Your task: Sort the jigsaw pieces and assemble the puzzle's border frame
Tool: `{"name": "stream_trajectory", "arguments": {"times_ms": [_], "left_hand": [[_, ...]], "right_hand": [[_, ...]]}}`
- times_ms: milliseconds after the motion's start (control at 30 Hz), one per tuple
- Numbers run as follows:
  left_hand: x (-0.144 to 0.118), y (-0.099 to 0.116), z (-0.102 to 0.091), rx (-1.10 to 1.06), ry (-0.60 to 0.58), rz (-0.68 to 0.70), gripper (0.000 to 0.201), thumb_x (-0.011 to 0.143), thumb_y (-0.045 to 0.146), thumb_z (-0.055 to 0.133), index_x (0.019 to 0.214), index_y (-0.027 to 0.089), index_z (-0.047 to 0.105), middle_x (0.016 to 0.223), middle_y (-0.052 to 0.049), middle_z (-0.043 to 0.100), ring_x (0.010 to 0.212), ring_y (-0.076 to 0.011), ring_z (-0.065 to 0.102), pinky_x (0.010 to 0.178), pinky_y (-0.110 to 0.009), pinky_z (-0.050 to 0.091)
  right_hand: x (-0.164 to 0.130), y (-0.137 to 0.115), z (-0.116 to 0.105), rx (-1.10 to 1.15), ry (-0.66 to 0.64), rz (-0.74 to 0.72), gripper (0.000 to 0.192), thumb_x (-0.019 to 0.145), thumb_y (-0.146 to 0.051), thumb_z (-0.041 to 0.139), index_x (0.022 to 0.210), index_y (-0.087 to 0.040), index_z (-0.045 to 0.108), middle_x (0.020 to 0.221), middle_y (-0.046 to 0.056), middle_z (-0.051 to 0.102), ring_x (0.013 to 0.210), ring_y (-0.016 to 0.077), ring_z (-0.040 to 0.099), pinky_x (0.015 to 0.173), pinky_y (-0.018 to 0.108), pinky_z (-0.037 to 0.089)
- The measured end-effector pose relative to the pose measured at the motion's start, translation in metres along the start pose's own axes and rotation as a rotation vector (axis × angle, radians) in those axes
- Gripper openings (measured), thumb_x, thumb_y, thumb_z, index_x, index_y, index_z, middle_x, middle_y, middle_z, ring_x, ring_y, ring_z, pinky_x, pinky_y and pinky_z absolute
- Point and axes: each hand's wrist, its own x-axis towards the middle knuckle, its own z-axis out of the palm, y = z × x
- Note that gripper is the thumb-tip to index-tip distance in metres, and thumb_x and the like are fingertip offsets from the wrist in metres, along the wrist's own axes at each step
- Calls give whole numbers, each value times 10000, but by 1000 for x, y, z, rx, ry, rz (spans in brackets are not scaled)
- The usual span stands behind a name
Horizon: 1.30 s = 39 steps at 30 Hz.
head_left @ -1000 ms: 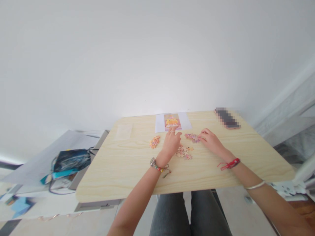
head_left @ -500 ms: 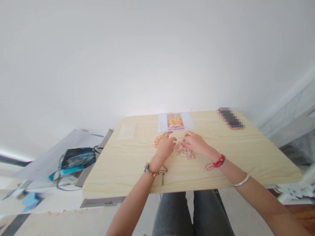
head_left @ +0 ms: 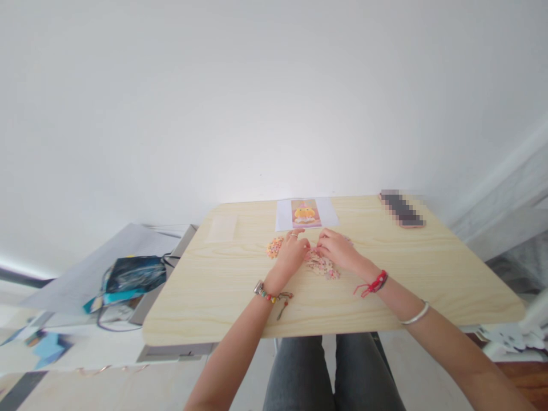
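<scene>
A heap of small pink and cream pieces, which look like jigsaw pieces (head_left: 322, 265), lies on the table between and below my hands. My right hand (head_left: 340, 251) is over its upper right edge, fingertips pinched together; what they hold is too small to make out. My left hand (head_left: 293, 252) hovers at the heap's left side, palm down, fingers loosely bent and apart, with nothing visible in it. Partly behind that hand is a second heap of orange and yellow pieces (head_left: 274, 247). More pieces show just beyond my right hand.
A printed sheet with a yellow figure (head_left: 305, 213) lies at the table's back edge. A phone (head_left: 401, 209) is at the back right, and a pale flat sheet (head_left: 222, 228) at the left. Left of the wooden table (head_left: 205, 291) a dark bag (head_left: 136, 275) rests on a lower surface.
My right fingertips have closed together and moved slightly left. My left thumb and fingers have drawn in a little, and the two hands are closer to each other.
</scene>
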Motion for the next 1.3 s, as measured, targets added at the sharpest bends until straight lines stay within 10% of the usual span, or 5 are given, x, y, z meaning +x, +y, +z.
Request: {"name": "stream_trajectory", "arguments": {"times_ms": [367, 1000, 1300], "left_hand": [[-12, -10, -29, -77, 171, -34, 74, 782, 143, 599, 742, 185, 644, 1189, -94, 501, 1117, -245, 484, 934, -424, 445], [-57, -67, -39, 132, 155, -233, 64, 776, 171, 592, 745, 172, 647, 1140, -133, 524, 1092, -281, 504, 917, -444, 449], [-62, -59, -46, 169, 193, -210, 81, 795, 176, 570, 842, 191, 635, 1159, -113, 512, 1090, -275, 502, 913, -457, 460]], "right_hand": [[13, -7, -1, 202, 162, -118, 128, 829, -129, 520, 766, -164, 626, 884, 50, 512, 826, 151, 521, 754, 295, 434], [73, -56, 54, -55, 9, -246, 230, 861, -174, 479, 705, -133, 642, 801, 70, 556, 676, 140, 457, 633, 264, 345], [39, -36, 17, 74, 109, -139, 143, 827, -120, 513, 744, -154, 625, 880, 65, 551, 774, 149, 512, 715, 271, 409]]}}
